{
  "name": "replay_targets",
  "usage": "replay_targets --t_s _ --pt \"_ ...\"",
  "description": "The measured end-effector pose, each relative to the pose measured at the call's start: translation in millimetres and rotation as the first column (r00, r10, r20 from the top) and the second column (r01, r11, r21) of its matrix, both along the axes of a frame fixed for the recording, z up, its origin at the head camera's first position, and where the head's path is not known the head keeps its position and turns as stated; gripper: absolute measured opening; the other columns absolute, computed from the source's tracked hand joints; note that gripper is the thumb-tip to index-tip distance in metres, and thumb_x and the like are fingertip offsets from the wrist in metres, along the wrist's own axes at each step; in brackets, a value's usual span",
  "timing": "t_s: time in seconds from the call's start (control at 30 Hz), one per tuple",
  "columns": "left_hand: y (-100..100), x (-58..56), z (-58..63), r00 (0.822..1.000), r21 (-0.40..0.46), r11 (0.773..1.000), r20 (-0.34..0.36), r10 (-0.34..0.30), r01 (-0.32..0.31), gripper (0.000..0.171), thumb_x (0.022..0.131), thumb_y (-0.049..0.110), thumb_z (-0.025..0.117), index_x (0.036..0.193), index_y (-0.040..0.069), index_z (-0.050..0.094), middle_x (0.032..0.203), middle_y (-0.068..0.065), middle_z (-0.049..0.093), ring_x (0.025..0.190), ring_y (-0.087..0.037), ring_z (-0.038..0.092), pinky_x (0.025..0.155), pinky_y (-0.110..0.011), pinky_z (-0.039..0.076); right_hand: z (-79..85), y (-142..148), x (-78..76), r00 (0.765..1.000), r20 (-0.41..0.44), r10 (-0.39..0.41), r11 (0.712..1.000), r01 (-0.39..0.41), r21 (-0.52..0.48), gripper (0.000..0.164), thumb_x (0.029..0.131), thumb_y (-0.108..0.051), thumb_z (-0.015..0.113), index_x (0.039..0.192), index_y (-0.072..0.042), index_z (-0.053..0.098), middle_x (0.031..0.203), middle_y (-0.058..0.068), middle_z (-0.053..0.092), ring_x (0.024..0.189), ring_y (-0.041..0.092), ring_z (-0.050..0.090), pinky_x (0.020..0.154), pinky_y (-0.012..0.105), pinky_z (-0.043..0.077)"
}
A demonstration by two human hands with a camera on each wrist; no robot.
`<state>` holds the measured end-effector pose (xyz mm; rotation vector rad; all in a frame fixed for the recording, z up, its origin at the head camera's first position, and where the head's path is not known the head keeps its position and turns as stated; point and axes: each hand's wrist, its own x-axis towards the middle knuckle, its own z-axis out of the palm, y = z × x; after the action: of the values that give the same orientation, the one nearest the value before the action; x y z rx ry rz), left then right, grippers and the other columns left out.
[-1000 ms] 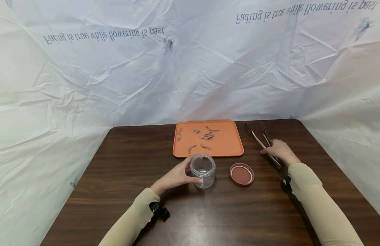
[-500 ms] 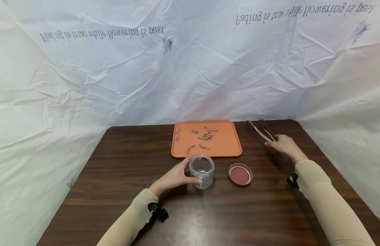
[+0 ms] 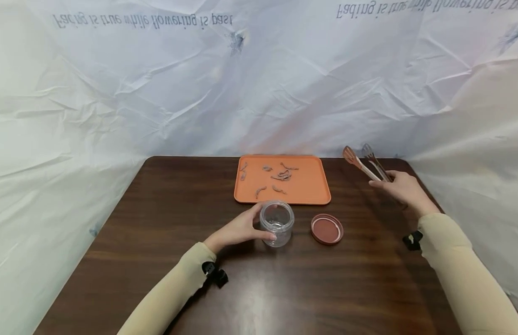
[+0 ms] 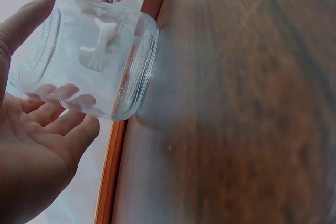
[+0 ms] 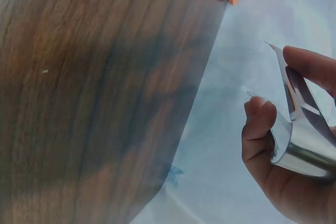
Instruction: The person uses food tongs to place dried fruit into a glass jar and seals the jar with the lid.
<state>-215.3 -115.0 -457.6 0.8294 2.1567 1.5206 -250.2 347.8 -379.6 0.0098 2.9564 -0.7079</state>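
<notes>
My left hand (image 3: 241, 228) grips a clear jar (image 3: 279, 232) from its left side, thumb in front and fingers behind. The jar has no lid on and stands upright on the table; nothing shows inside it. In the left wrist view the thumb and curled fingers lie against the jar's wall (image 4: 94, 61). My right hand (image 3: 403, 190) holds metal tongs (image 3: 369, 170) above the table's right side, their slotted ends pointing away and spread apart. In the right wrist view thumb and fingers are round the tongs' arms (image 5: 307, 140).
An orange tray (image 3: 305, 193) with several small dried, twisted pieces (image 3: 282, 176) lies at the table's back. A reddish-brown lid (image 3: 327, 229) rests between jar and right arm. White sheeting (image 3: 179, 102) hangs behind the dark wooden table (image 3: 175, 195).
My right hand has lifted the tongs off the table and moved them up and to the right. The left hand keeps its hold on the jar. The head view has tilted slightly down.
</notes>
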Motion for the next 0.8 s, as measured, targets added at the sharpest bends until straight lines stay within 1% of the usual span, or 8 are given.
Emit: replay_targets --t_s 0.13,0.2,0.27,0.33,0.43,0.47,0.57,0.8 --pt "-1.8 -1.4 3.0 1.0 -0.021 1.0 0.011 0.0 0.0 0.088 0.082 0.032 0.087 0.153 0.029 0.035 0.144 0.004 0.049 0.135 -0.011 0.049 0.104 -0.033 0.045 4.3 -8.3 -2.6 1.0 -0.012 0.009 1.0 -0.009 -0.012 0.095 0.097 -0.061 0.056 0.148 0.016 0.033 0.127 0.039 0.052 0.095 0.041 0.06 0.07 0.049 0.049" --pt "-4.1 -0.5 3.2 1.0 -0.029 1.0 0.013 0.012 -0.012 0.089 0.081 0.032 0.087 0.153 0.029 0.035 0.144 0.004 0.049 0.135 -0.01 0.048 0.105 -0.032 0.045 6.3 -16.6 -6.6 1.0 -0.015 0.019 0.999 -0.02 -0.029 0.094 0.096 -0.061 0.056 0.148 0.015 0.034 0.126 0.037 0.054 0.087 0.038 0.061 0.068 0.048 0.049" --pt "-6.4 0.9 3.4 1.0 -0.035 0.999 0.008 0.025 -0.025 0.09 0.081 0.031 0.088 0.153 0.028 0.034 0.145 0.004 0.049 0.136 -0.01 0.047 0.106 -0.032 0.043 8.4 -26.0 -11.7 1.0 -0.008 0.025 0.998 -0.026 -0.057 0.095 0.095 -0.063 0.058 0.149 0.012 0.034 0.124 0.036 0.056 0.071 0.034 0.059 0.059 0.046 0.048" --pt "-8.5 2.2 3.3 0.999 -0.039 0.999 0.005 0.032 -0.032 0.091 0.081 0.031 0.088 0.154 0.027 0.034 0.145 0.004 0.049 0.137 -0.011 0.046 0.107 -0.032 0.043 11.2 -36.3 -16.5 1.0 0.008 0.028 0.997 -0.028 -0.079 0.098 0.093 -0.066 0.059 0.151 0.009 0.034 0.124 0.035 0.056 0.063 0.03 0.056 0.052 0.044 0.046" --pt "-11.0 3.4 3.9 0.999 -0.045 0.998 0.009 0.04 -0.039 0.092 0.081 0.031 0.088 0.155 0.027 0.033 0.146 0.003 0.048 0.138 -0.011 0.046 0.107 -0.034 0.043 14.6 -51.0 -23.6 0.999 0.008 0.05 0.995 -0.049 -0.082 0.099 0.091 -0.068 0.059 0.152 0.007 0.036 0.127 0.034 0.057 0.076 0.036 0.062 0.06 0.049 0.05" --pt "-11.5 3.3 4.0 0.999 -0.047 0.998 0.013 0.04 -0.04 0.091 0.081 0.032 0.088 0.155 0.027 0.033 0.146 0.003 0.048 0.138 -0.012 0.046 0.107 -0.034 0.043 15.9 -55.4 -25.4 0.998 0.008 0.061 0.995 -0.06 -0.078 0.099 0.091 -0.069 0.059 0.152 0.007 0.036 0.129 0.033 0.056 0.086 0.039 0.063 0.066 0.05 0.05" --pt "-11.1 1.5 5.0 0.999 -0.053 0.998 0.01 0.039 -0.038 0.091 0.081 0.032 0.087 0.155 0.026 0.033 0.146 0.002 0.048 0.138 -0.012 0.046 0.107 -0.035 0.043 19.0 -66.4 -29.0 0.996 0.015 0.086 0.994 -0.084 -0.071 0.098 0.092 -0.067 0.059 0.152 0.006 0.036 0.126 0.031 0.058 0.104 0.042 0.059 0.076 0.052 0.049" --pt "-5.0 -1.4 3.5 1.0 -0.051 0.999 -0.003 0.012 -0.013 0.089 0.083 0.033 0.086 0.154 0.028 0.033 0.145 0.002 0.048 0.138 -0.011 0.045 0.109 -0.033 0.041 23.6 -88.3 -33.1 0.988 0.053 0.148 0.986 -0.143 -0.09 0.09 0.094 -0.057 0.063 0.154 0.004 0.034 0.119 0.03 0.061 0.088 0.036 0.06 0.062 0.044 0.049"
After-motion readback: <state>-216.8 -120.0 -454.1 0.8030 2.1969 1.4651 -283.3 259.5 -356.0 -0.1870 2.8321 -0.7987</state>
